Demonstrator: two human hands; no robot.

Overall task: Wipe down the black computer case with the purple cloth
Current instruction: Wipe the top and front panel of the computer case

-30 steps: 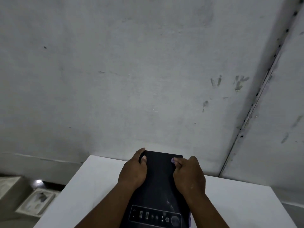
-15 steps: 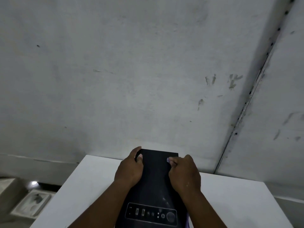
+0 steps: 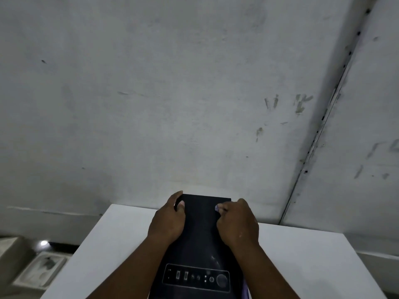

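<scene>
Black computer case (image 3: 200, 238): upright on white table (image 3: 313, 262), port panel at its near end, purple cloth (image 3: 245, 291) hanging at its near right side. Left hand (image 3: 167, 223) grips the far-left top edge; right hand (image 3: 237, 222) curls over the far-right edge, pinching a purple scrap. Grey wall (image 3: 172, 104) beyond.

The computer case (image 3: 200, 238) is matt black, with a thin pale outline around its port panel (image 3: 195, 278), and it stands on a plain white table (image 3: 302, 266). A sliver of purple cloth (image 3: 245, 290) shows at its right edge. The wall (image 3: 172, 104) is dull grey, smudged with darker greenish marks.
</scene>
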